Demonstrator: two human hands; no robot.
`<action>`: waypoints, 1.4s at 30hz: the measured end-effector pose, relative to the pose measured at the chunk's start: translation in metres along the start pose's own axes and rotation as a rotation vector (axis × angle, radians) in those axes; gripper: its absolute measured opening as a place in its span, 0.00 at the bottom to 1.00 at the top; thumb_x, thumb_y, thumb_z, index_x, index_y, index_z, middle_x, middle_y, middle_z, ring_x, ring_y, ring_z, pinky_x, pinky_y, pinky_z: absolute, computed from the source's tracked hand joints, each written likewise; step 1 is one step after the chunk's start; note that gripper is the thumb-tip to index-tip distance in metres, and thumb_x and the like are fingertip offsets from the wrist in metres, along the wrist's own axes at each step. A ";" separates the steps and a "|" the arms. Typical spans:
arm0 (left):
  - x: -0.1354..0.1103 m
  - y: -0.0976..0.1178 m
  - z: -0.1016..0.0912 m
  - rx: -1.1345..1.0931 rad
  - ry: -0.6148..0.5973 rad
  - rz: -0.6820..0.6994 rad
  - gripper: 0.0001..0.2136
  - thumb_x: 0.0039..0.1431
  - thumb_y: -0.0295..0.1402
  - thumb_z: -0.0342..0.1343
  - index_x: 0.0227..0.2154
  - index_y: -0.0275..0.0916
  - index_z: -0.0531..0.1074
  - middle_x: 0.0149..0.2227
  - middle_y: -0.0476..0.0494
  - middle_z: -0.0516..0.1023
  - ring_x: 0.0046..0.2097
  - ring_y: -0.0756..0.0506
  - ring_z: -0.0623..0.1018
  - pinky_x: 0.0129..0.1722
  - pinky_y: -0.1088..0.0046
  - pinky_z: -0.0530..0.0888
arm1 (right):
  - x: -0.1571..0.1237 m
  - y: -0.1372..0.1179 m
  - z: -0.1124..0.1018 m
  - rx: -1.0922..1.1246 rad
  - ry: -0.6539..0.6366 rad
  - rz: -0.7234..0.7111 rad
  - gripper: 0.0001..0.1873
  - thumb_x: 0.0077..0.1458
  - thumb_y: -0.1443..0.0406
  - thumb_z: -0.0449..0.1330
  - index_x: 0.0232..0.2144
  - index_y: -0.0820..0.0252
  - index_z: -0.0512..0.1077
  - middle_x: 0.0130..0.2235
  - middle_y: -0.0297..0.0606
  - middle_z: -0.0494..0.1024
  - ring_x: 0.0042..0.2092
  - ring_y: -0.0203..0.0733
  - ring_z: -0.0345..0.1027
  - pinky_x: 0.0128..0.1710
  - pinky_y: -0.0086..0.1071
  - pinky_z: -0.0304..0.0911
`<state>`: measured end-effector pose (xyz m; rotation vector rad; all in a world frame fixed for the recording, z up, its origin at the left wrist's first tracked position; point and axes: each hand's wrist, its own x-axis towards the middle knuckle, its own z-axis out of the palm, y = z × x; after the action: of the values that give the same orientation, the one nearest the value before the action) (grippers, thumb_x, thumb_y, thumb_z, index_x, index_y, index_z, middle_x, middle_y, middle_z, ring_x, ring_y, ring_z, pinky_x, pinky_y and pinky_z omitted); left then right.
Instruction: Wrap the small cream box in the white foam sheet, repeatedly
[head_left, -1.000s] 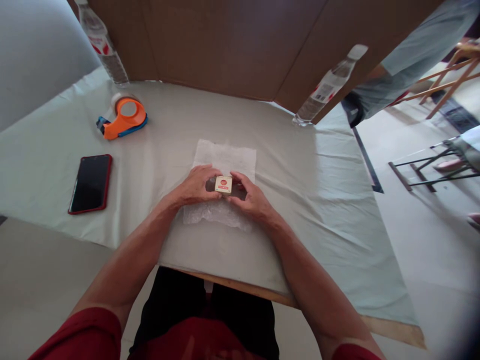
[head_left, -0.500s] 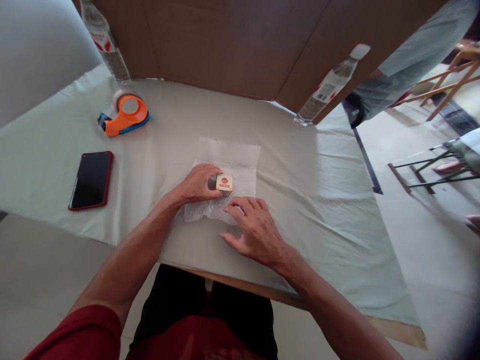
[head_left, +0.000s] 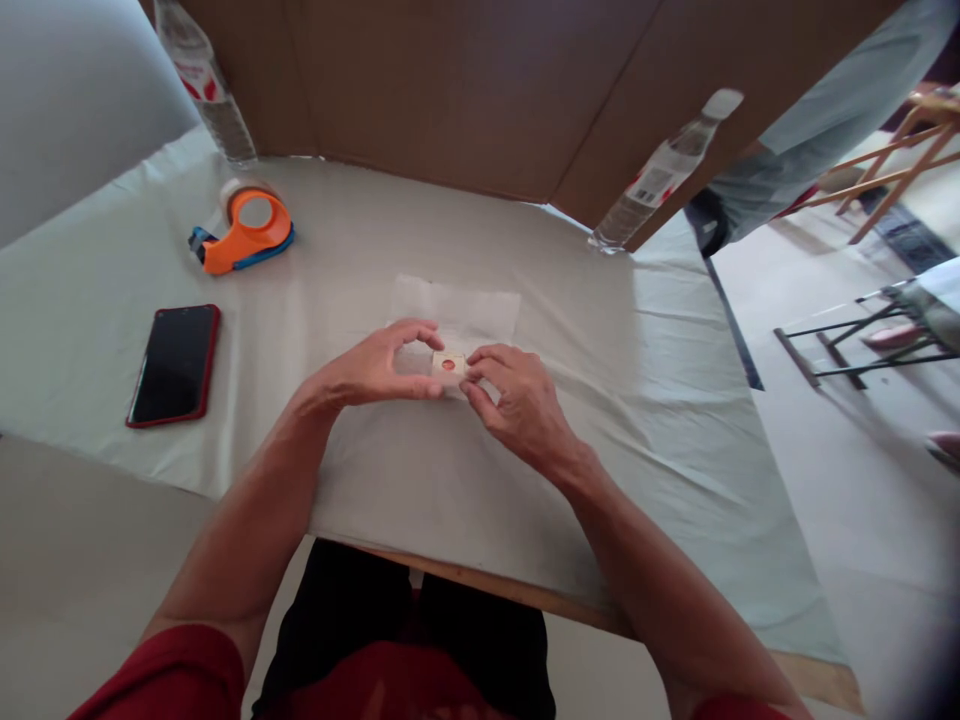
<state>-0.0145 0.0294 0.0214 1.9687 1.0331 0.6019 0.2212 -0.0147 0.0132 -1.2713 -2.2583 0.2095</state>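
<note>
A small cream box with a red round mark sits on a translucent sheet of bubble wrap. The box's face looks pale, as if a layer of the wrap lies over it. My left hand curves around the box's left end, thumb on the near side and fingers on the far side. At the right end, my right hand pinches with thumb and fingers, seemingly on the wrap's edge against the box. What lies between those fingertips is partly hidden.
An orange tape dispenser and a phone with a red case lie on the left of the cloth-covered table. Two water bottles stand against a cardboard panel. Beyond the right side are a person's leg and folding stools.
My right hand has moved up and left to the box and closed into a pinch. The wrap's near part has been lifted from the table toward the box. My left hand's grip has widened.
</note>
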 end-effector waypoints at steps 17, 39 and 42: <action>0.012 -0.005 0.030 -0.209 0.182 -0.140 0.08 0.50 0.36 0.60 0.22 0.37 0.72 0.39 0.40 0.83 0.50 0.39 0.80 0.45 0.67 0.73 | 0.020 0.026 0.027 0.674 -0.027 0.379 0.15 0.51 0.53 0.66 0.26 0.58 0.73 0.38 0.40 0.82 0.41 0.43 0.74 0.44 0.35 0.65; 0.013 -0.002 0.033 -0.391 0.155 -0.238 0.08 0.48 0.34 0.63 0.23 0.35 0.71 0.36 0.43 0.82 0.32 0.51 0.75 0.29 0.77 0.67 | 0.015 0.026 0.037 0.932 0.030 0.499 0.11 0.46 0.61 0.67 0.25 0.57 0.67 0.31 0.35 0.77 0.33 0.37 0.69 0.36 0.33 0.64; 0.014 -0.004 0.035 -0.380 0.159 -0.246 0.09 0.47 0.35 0.63 0.24 0.35 0.71 0.35 0.43 0.82 0.31 0.51 0.74 0.29 0.77 0.67 | 0.015 0.030 0.037 0.910 0.002 0.485 0.09 0.49 0.61 0.65 0.29 0.57 0.69 0.29 0.33 0.76 0.31 0.37 0.67 0.34 0.33 0.63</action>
<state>0.0158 0.0273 -0.0008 1.4575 1.1418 0.7625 0.2185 0.0184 -0.0236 -1.2224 -1.4655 1.2359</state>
